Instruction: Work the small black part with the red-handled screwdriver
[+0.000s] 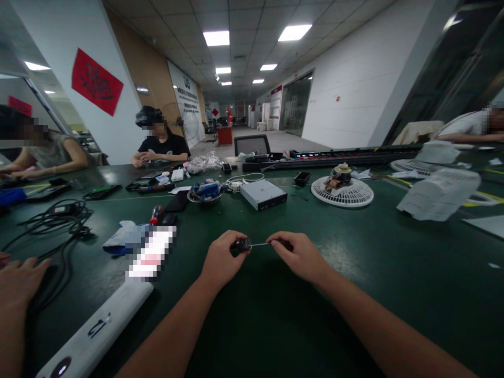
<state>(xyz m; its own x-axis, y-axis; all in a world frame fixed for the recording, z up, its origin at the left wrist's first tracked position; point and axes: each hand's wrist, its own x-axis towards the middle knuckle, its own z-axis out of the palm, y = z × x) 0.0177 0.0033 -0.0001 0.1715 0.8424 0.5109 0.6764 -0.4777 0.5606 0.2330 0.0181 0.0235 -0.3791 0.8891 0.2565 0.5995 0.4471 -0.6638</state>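
My left hand [225, 258] is closed around a small dark part [244, 244] with a rounded end; its exact kind is too small to tell. From the right, the thin metal shaft of a screwdriver [260, 244] reaches to this part, level with the table. My right hand [296, 254] grips the screwdriver by its dark handle, mostly hidden by the fingers. Both hands are just above the green table [271, 315], in the middle of the view.
Beyond my hands lie a grey disc drive [263, 194], a metal bowl [205, 197] with blue things and a white fan grille [342, 193]. On the left are a glove [126, 237], a red-handled screwdriver [156, 212], a white long device [98, 331], black cables [59, 220] and another person's hand [19, 281].
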